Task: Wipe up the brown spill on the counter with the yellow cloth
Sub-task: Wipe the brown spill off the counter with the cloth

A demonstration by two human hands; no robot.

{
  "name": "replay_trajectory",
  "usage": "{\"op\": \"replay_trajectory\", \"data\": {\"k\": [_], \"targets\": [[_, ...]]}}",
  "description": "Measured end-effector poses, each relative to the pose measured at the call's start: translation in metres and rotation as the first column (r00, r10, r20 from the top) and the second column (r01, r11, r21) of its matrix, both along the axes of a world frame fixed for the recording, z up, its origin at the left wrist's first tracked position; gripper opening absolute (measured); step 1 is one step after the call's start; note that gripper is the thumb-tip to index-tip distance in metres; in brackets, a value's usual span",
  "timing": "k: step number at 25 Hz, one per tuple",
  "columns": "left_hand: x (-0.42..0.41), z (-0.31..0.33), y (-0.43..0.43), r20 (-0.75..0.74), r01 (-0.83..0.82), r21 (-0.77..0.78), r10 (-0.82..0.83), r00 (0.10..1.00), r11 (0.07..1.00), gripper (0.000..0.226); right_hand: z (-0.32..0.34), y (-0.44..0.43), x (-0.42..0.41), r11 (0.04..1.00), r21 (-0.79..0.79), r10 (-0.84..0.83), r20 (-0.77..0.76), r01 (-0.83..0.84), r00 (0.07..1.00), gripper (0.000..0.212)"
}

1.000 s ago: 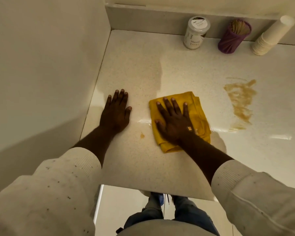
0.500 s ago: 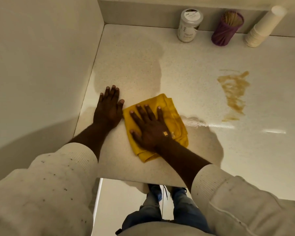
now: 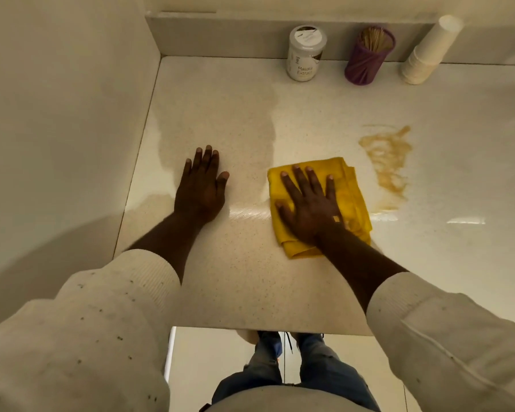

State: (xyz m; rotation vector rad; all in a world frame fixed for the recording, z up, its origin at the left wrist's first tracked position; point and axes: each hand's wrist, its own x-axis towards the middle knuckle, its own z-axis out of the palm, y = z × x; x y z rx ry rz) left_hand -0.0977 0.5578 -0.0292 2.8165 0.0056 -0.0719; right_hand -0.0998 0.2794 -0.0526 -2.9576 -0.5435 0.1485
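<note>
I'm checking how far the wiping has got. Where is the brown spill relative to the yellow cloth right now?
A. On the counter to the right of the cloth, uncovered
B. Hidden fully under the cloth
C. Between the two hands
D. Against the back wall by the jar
A: the brown spill lies bare on the counter, right of the yellow cloth pressed under the right hand.

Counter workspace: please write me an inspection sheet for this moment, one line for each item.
Surface: speckled counter, with wet streaks beside the cloth.
Job's things: folded yellow cloth lies flat; brown spill sits to its right, not yet wiped.
Clutter: white jar, purple holder of sticks and stack of paper cups along the back ledge.
Grippers: left hand flat on the bare counter, fingers together; right hand flat, pressing the cloth, fingers spread.
Cables: nothing seen.
Surroundings: wall on the left; floor and the person's legs below the counter edge.
</note>
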Motion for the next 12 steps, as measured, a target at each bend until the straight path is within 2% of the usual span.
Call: {"op": "replay_trajectory", "data": {"k": [3, 8, 12], "targets": [[0.011, -0.003, -0.025, -0.010, 0.050, 0.001, -0.050, 0.999, 0.999, 0.063, 0.003, 0.013, 0.007, 0.999, 0.019, -0.025, -0.037, 0.026, 0.999, 0.076], [0.024, -0.011, -0.065, -0.025, 0.121, 0.019, -0.121, 0.992, 0.992, 0.065, -0.001, -0.016, -0.019, 0.997, 0.069, 0.043, 0.021, -0.044, 0.999, 0.073], [0.043, -0.011, -0.100, -0.055, 0.184, 0.034, -0.182, 0.982, 0.982, 0.068, -0.002, -0.061, -0.013, 0.996, 0.061, -0.067, 0.041, 0.065, 0.997, 0.072]]}}
